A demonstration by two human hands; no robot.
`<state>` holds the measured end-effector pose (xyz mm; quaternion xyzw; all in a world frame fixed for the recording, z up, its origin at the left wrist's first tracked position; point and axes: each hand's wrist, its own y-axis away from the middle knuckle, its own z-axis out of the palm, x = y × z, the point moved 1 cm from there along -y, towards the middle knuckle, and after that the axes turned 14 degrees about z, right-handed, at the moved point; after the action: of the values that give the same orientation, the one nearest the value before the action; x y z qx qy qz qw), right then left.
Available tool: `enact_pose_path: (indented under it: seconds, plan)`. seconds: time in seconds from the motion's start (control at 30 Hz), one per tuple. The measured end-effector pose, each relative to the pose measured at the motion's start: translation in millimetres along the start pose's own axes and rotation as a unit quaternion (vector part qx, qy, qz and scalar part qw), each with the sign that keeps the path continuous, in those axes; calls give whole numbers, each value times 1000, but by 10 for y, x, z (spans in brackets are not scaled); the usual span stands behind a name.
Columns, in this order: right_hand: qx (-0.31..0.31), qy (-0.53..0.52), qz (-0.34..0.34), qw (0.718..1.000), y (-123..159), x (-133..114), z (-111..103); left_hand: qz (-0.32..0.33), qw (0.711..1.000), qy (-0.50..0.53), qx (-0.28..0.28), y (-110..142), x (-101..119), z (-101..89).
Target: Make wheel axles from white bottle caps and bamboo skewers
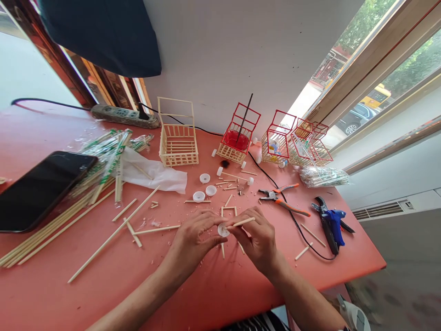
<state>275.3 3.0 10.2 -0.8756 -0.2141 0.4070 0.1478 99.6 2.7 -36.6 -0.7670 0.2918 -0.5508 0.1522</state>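
Note:
Between the thumb and fingers of my left hand (198, 232) is a white bottle cap (223, 230), its hollow side facing up. My right hand (257, 236) pinches a short wooden stick (244, 222), whose left end meets the cap; whether it is fixed there I cannot tell. Under and behind both hands lies a small frame of sticks (229, 208), partly hidden. Just beyond my left hand rest more white bottle caps (199, 196). Farther back, an axle stick with white caps on its ends (235, 176) lies among cut stick pieces.
Orange-handled pliers (287, 207) and a blue glue gun (333, 225) lie right, with a black cord. Stick baskets, one plain (178, 145) and several red-trimmed (237, 138), stand along the wall. At left are a phone (41, 191), wrapped chopsticks (117, 161) and long sticks (113, 234).

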Motion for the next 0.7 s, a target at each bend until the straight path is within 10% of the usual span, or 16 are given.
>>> enact_pose_path:
  seconds: [0.7]
  plan:
    - [-1,1,-4,1000,2,0,-7,-2,1000,0,-8,9,-10,2]
